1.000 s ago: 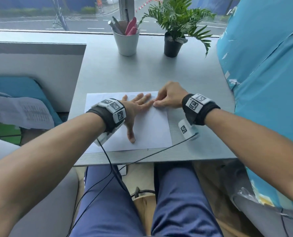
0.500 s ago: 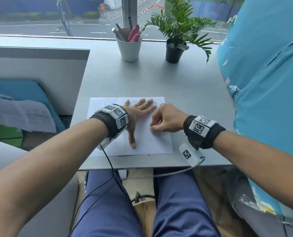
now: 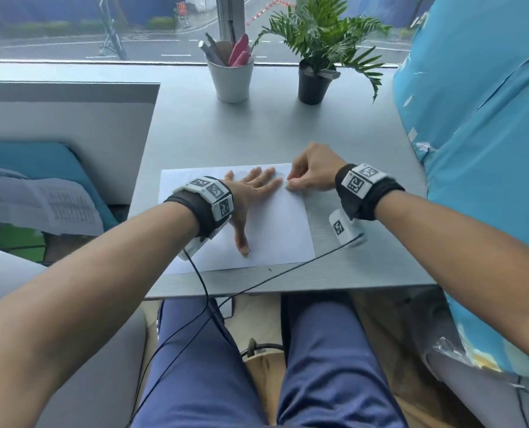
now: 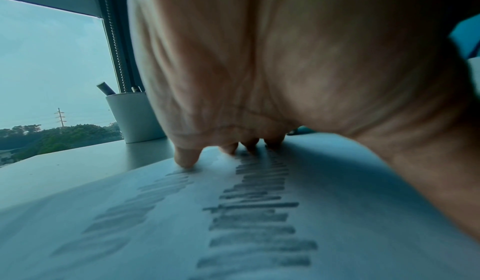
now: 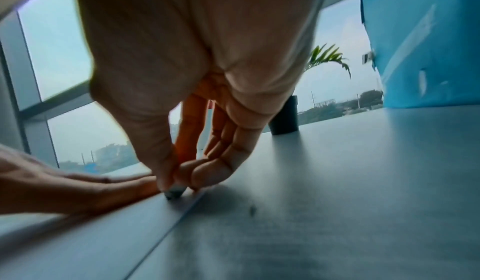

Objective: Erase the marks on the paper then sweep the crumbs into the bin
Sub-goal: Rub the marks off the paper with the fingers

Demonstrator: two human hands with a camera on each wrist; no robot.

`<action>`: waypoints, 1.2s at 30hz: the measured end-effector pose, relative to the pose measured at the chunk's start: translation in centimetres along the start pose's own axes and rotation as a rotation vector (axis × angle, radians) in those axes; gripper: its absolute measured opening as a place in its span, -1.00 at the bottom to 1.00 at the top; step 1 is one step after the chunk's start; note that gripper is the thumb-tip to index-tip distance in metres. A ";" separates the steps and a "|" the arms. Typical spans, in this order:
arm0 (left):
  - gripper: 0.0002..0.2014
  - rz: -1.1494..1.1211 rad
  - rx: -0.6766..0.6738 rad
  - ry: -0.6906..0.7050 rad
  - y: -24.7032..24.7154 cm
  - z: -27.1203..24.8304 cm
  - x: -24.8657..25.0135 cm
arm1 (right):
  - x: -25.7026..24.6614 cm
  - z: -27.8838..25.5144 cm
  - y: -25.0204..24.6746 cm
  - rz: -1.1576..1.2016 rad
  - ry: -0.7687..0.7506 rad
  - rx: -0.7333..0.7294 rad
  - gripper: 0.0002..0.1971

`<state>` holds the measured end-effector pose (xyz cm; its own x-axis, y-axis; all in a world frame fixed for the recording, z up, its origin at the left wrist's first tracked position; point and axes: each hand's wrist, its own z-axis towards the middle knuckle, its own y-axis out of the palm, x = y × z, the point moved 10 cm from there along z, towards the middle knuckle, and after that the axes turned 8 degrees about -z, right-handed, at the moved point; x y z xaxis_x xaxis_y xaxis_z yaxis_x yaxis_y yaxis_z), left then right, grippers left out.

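A white sheet of paper (image 3: 275, 223) lies near the front edge of the grey table (image 3: 287, 131). My left hand (image 3: 250, 193) presses flat on it, fingers spread. Under that palm the left wrist view shows rows of grey pencil marks (image 4: 257, 212) on the paper (image 4: 103, 233). My right hand (image 3: 306, 174) sits at the sheet's far right corner and pinches a small eraser (image 5: 174, 192) between thumb and fingertips. The eraser's tip touches the paper (image 5: 91, 233) close to its right edge, just beside my left fingertips. A dark crumb (image 3: 269, 269) lies in front of the sheet.
A white cup of pens (image 3: 231, 75) and a potted plant (image 3: 314, 81) stand at the back by the window. A blue panel (image 3: 479, 149) borders the table's right side. Cables (image 3: 201, 285) hang off the front edge over my legs. No bin is in view.
My right hand with the eraser slid down the sheet towards me, then went back up to the far right corner. My left hand stayed pressed on the paper.
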<state>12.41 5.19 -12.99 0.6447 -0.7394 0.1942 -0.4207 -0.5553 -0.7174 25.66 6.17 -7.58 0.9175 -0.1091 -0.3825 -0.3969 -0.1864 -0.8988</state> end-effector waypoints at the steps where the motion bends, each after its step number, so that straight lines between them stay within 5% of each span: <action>1: 0.69 -0.002 0.003 0.000 -0.1 0.0 0.0 | 0.1 0.2 0.0 0.011 -0.004 0.017 -0.89; 7: 0.70 0.035 -0.014 0.009 0.1 0.2 -0.2 | -1.5 -3.0 3.8 0.018 -0.046 -0.198 -0.97; 14: 0.68 0.014 -0.010 0.019 -0.1 0.1 0.0 | 0.6 0.0 -1.9 0.026 0.053 0.178 -0.89; 24: 0.62 0.045 0.117 0.046 -2.4 0.2 -2.8 | -1.2 -4.1 2.8 -0.023 -0.037 -0.094 -0.96; 32: 0.27 0.177 0.327 -0.105 -5.3 -2.8 -6.9 | -0.6 -4.2 1.5 -0.024 -0.002 -0.028 -0.93; 36: -0.20 0.136 0.575 -0.161 -7.0 -4.4 -7.0 | -3.6 -6.1 4.3 0.023 -0.066 -0.104 -0.94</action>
<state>8.01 12.55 -6.37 0.7167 -0.6974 0.0038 -0.1230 -0.1318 -0.9836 20.48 -0.17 -8.75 0.9064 -0.0502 -0.4194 -0.4155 -0.2851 -0.8638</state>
